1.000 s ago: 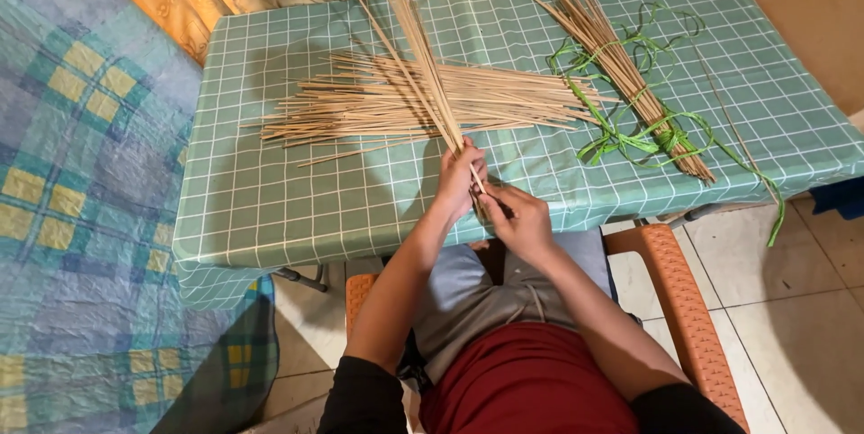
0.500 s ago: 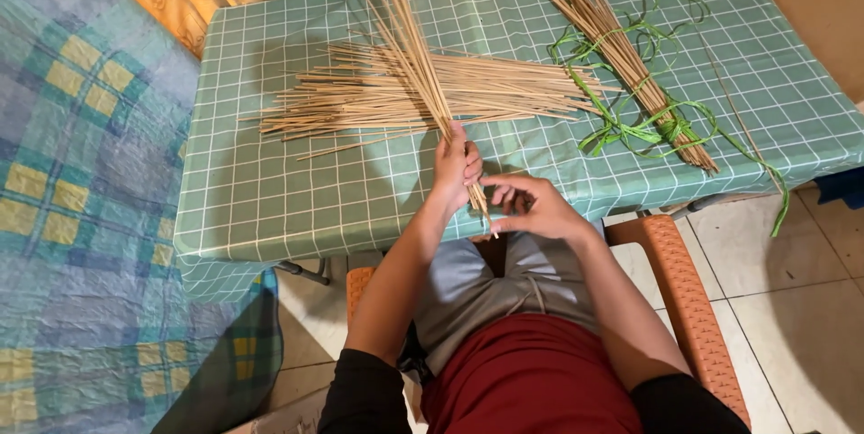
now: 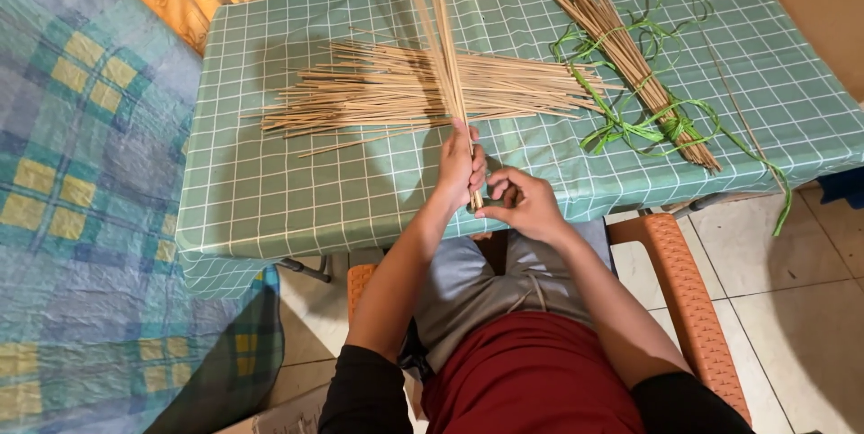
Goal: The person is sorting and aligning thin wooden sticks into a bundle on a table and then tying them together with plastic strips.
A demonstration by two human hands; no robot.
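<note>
The held sticks (image 3: 443, 47) now stand straighter than before; left hand (image 3: 462, 167) grips their base, right hand (image 3: 522, 202) curls loosely, fingertips touching the ends.

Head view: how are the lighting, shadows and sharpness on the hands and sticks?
Head view: even, warm indoor light, no glare on the checked tablecloth; a soft shadow falls left of the held sticks; left hand, right hand and loose stick pile look sharp; slight wide-angle bending toward the edges.
</note>
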